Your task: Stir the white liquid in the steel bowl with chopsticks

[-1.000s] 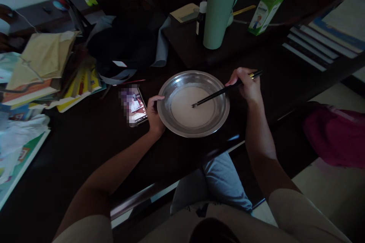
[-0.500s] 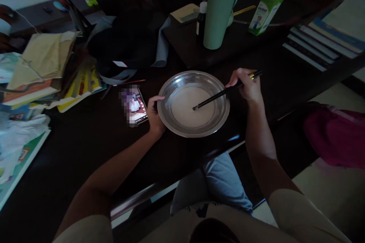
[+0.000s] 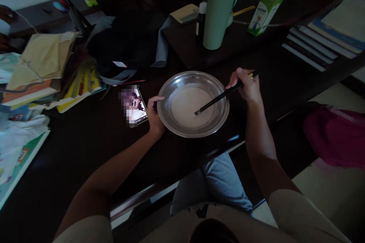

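A shiny metal bowl (image 3: 193, 133) rests on the dark table, holding a pale, milky batter-like liquid (image 3: 185, 106). My left hand (image 3: 155, 115) grips the bowl's left rim, thumb on top and the other fingers hidden beneath. Black chopsticks (image 3: 218, 98) with gold bands are held in my right hand (image 3: 247, 85), above the bowl's right side. They slant down to the left, and their tips meet the liquid near the middle. Just left of my left hand lies a phone (image 3: 137, 106) with its screen lit.
Behind the bowl stand a tall green tumbler (image 3: 219, 11), a small dark bottle (image 3: 200, 22) and a green-white box (image 3: 264, 15). Books and papers (image 3: 42, 64) crowd the left, beside a black bag (image 3: 122, 45). More books (image 3: 313, 41) are stacked at the right.
The chopstick tips have shifted slightly right and toward me in the liquid. My left hand and the bowl stay in place. The phone's picture differs.
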Demonstrator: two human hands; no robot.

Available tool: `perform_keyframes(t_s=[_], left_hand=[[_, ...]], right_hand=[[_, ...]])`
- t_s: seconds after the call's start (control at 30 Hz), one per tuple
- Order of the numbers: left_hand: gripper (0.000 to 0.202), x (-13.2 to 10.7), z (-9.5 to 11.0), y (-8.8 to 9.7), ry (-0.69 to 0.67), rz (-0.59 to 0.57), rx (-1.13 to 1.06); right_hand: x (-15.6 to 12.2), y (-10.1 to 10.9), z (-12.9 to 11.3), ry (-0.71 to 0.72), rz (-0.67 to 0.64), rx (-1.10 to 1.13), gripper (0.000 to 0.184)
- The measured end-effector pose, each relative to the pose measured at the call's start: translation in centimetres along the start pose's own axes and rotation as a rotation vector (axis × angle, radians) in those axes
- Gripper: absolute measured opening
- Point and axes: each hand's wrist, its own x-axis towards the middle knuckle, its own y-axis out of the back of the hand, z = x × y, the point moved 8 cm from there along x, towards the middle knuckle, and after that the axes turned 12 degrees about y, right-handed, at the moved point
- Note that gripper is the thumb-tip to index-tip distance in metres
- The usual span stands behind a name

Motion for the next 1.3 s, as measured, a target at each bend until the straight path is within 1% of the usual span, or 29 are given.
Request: perform_keyframes(t_s=[0.1,0.17,0.2,0.27,0.4,0.47,0.53,0.63,0.67,0.77,0.93,1.03,1.17,1.23,1.3], left_hand=[[0.025,0.0,0.0,0.0,0.009,0.002,-0.007],[0.025,0.0,0.0,0.1,0.004,0.006,-0.008],[0.025,0.0,0.1,0.1,0.001,0.007,-0.005],[0.025,0.0,0.1,0.1,0.003,0.008,0.000],[0.026,0.1,-0.2,0.1,0.027,0.005,-0.005],[0.026,0.1,-0.2,0.1,0.032,0.000,-0.008],[0.027,0.1,-0.2,0.0,0.029,-0.002,-0.014],[0.027,0.0,0.0,0.0,0.020,0.001,-0.026],[0.027,0.0,0.0,0.0,0.020,0.001,-0.029],[0.027,0.0,-0.1,0.0,0.029,0.007,-0.030],[0.027,0.0,0.0,0.1,0.027,0.020,-0.016],[0.026,0.1,-0.1,0.1,0.030,0.020,-0.005],[0.026,0.1,-0.3,0.1,0.040,0.016,-0.008],[0.026,0.1,-0.4,0.1,0.040,0.015,-0.011],[0.026,0.1,-0.3,0.1,0.029,0.015,-0.015]], right_hand=[[-0.5,-1.6,0.0,-0.054,-0.123,0.009,0.059],[-0.7,-2.5,-0.1,-0.077,-0.180,0.007,0.057],[-0.6,-2.8,-0.1,-0.082,-0.183,0.006,0.057],[-0.4,-2.7,0.0,-0.082,-0.149,0.004,0.058],[0.2,-1.4,0.3,-0.052,-0.018,-0.003,0.063],[0.2,-1.0,0.4,-0.050,0.013,0.011,0.066],[0.0,-1.5,0.5,-0.067,-0.027,0.029,0.067],[-0.4,-2.8,0.6,-0.096,-0.132,0.034,0.063],[-0.5,-3.0,0.6,-0.100,-0.142,0.033,0.062],[-0.4,-3.2,0.8,-0.109,-0.104,0.040,0.061],[-0.1,-2.8,0.8,-0.092,-0.051,0.035,0.066],[-0.3,-2.8,0.5,-0.090,-0.085,0.056,0.068],[-0.8,-3.7,0.1,-0.083,-0.220,0.017,0.061],[-0.7,-3.8,0.0,-0.065,-0.209,0.004,0.060],[-0.3,-3.5,0.1,-0.055,-0.136,0.013,0.062]])
